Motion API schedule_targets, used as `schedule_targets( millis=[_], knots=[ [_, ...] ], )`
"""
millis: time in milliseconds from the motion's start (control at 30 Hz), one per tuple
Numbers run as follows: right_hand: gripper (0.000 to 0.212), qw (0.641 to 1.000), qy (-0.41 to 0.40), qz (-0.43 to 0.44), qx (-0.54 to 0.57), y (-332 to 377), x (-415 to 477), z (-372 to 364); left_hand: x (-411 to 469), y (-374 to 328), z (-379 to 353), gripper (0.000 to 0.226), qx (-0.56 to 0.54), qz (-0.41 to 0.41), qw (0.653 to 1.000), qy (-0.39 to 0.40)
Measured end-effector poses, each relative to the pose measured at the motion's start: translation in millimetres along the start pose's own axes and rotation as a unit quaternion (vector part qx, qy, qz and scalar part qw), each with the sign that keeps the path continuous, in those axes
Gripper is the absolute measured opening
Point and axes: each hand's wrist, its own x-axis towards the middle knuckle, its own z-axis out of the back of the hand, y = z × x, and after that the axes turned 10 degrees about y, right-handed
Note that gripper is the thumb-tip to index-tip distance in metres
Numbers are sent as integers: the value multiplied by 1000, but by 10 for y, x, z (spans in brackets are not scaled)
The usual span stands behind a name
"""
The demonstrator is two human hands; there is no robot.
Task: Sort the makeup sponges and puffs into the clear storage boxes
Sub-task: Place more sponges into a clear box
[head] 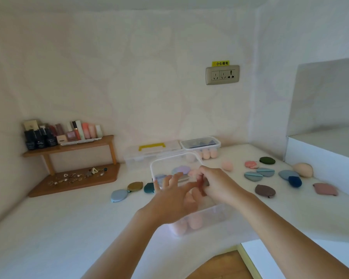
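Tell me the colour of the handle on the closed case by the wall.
Yellow; the handle shows best in the head view.

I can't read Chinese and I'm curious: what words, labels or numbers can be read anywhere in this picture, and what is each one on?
"小心触电": on the yellow sticker on the wall, just above the power socket.
Dark bottles on the wooden shelf: pale label print, too blurred to read.
Beige box behind them: a dark mark, unreadable.
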Motion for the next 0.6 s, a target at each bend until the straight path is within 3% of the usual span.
schedule_targets(
  millis=[100, 167, 233, 300, 400, 500, 600],
  knots=[
    [31, 990, -42, 28, 130, -28, 9, 15, 37, 9, -9, 51, 23, -21, 999, 21],
    [27, 973, -132, 49, 184, -58, 40, 60, 77, 9, 3, 52, 28, -20, 999, 42],
    [17, 956, -250, 46, 144, -182, 149, 133, 114, -1, 16, 53, 34, -20, 998, 44],
    [8, 949, -307, -11, 76, -382, 307, 220, 137, -7, 17, 54, 37, -22, 998, 42],
    [34, 963, -244, -117, 14, -705, 525, 287, 189, -14, 24, 55, 41, -26, 998, 42],
    [61, 968, -143, -201, 45, -899, 652, 270, 246, -34, 25, 55, 36, -31, 998, 40],
    [61, 966, -102, -231, 64, -1024, 752, 215, 272, -29, 15, 55, 33, -31, 998, 40]
  ],
)
